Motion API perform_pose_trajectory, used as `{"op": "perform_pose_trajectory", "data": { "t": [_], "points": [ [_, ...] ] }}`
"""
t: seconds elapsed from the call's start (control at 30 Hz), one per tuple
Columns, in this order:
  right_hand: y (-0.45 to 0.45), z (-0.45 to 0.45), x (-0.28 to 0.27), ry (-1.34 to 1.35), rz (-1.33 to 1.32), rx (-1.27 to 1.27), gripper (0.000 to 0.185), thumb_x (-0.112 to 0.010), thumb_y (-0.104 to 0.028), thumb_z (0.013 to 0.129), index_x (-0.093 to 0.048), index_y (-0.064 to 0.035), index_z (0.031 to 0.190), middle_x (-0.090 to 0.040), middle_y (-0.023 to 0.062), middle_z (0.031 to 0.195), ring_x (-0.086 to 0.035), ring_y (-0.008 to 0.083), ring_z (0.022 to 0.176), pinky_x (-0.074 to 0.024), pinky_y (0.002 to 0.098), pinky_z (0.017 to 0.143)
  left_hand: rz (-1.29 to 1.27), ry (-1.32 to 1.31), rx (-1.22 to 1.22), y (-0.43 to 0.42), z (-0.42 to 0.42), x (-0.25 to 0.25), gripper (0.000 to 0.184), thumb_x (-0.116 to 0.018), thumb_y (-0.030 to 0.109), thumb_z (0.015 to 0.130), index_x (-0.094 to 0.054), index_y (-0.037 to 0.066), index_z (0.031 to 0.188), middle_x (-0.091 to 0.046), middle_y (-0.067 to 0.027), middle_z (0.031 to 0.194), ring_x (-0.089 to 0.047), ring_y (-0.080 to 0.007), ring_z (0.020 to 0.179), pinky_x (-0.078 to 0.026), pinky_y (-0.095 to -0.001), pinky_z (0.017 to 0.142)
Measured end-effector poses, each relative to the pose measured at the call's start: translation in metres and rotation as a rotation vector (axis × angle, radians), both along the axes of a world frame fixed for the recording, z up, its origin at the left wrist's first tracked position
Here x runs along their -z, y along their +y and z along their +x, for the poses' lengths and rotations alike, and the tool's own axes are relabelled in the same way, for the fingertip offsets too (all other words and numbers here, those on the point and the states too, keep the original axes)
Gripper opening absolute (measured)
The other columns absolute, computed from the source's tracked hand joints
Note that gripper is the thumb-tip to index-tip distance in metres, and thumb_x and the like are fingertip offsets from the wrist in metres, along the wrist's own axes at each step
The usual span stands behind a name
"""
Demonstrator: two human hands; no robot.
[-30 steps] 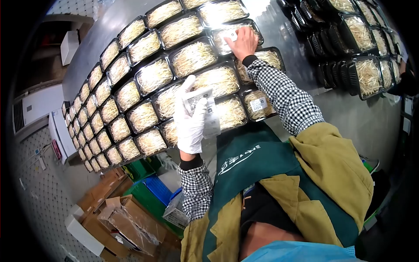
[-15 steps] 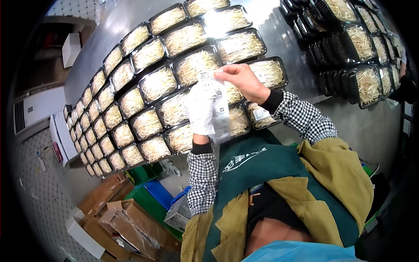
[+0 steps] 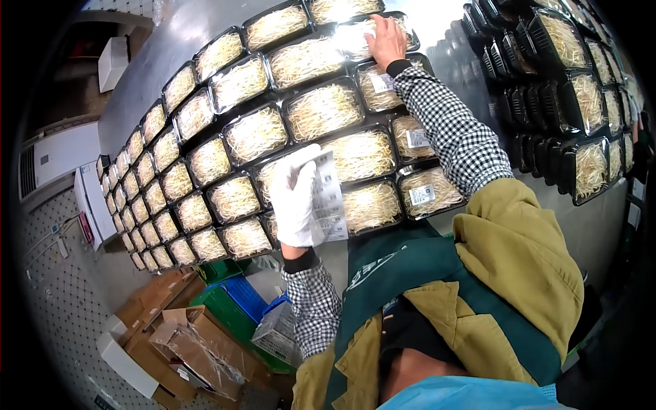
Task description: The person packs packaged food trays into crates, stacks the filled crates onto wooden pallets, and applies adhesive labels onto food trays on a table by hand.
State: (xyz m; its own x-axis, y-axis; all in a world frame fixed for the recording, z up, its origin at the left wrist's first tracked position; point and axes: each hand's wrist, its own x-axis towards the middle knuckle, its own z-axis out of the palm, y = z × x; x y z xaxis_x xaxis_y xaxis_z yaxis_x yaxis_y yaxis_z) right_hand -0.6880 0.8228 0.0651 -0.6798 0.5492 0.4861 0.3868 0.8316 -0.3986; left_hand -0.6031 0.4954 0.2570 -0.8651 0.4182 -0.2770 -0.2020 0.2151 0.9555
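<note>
Labels [image 3: 333, 198], white, printed, hang from gripping left hand [image 3: 294, 198]; spread right hand [image 3: 387, 41] touches tray [image 3: 354, 41].

The right hand [image 3: 387, 42] has left the label strip [image 3: 329, 195] (its fingers were at the upper end); it now touches a sprout tray [image 3: 354, 42] at one o'clock from there.
</note>
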Motion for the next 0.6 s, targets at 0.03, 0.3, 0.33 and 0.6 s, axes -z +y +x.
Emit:
{"op": "perform_pose_trajectory", "data": {
  "t": [0.03, 0.3, 0.33, 0.6],
  "points": [
    [-0.005, 0.006, -0.009, -0.070, -0.026, -0.040, 0.036, -0.062, -0.032, 0.082, -0.056, -0.0074, 0.108, -0.054, 0.0114, 0.100, -0.054, 0.0243, 0.093, -0.0424, 0.0389, 0.077, -0.017, 0.031, -0.043, 0.007, 0.000, -0.001, 0.020, -0.054, 0.003, 0.088, -0.060, -0.001, 0.107, -0.064, -0.0062, 0.102, -0.057, -0.0085, 0.090, -0.044, -0.0207, 0.080],
    [-0.131, 0.111, -0.132, -0.282, -1.772, -0.699, 0.036, -0.058, -0.034, 0.088, -0.061, -0.0035, 0.106, -0.061, 0.0055, 0.103, -0.054, 0.0123, 0.092, -0.0434, 0.0289, 0.084, -0.306, 0.439, -0.226, 0.033, -0.010, 0.033, 0.014, -0.064, 0.009, 0.081, -0.060, 0.000, 0.070, -0.054, -0.0050, 0.058, -0.047, -0.0085, 0.054, -0.040, -0.0252, 0.053],
    [-0.129, 0.109, -0.132, -0.201, -1.762, -0.640, 0.031, -0.059, -0.031, 0.087, -0.063, -0.0035, 0.102, -0.063, 0.0048, 0.099, -0.056, 0.0119, 0.089, -0.0436, 0.0279, 0.083, -0.194, 0.349, -0.188, 0.037, -0.011, 0.033, 0.012, -0.064, 0.008, 0.080, -0.061, 0.000, 0.072, -0.056, -0.0043, 0.059, -0.048, -0.0078, 0.055, -0.041, -0.0248, 0.053],
    [0.035, -0.095, -0.037, -0.075, -0.310, -0.163, 0.040, -0.055, -0.043, 0.084, -0.066, -0.0043, 0.081, -0.065, 0.0103, 0.085, -0.061, 0.0248, 0.084, -0.0448, 0.0426, 0.078, -0.007, 0.015, 0.045, 0.002, -0.009, 0.017, 0.014, -0.059, 0.003, 0.084, -0.060, 0.000, 0.098, -0.061, -0.0025, 0.088, -0.054, -0.0086, 0.078, -0.044, -0.0216, 0.073]
  ]
}}
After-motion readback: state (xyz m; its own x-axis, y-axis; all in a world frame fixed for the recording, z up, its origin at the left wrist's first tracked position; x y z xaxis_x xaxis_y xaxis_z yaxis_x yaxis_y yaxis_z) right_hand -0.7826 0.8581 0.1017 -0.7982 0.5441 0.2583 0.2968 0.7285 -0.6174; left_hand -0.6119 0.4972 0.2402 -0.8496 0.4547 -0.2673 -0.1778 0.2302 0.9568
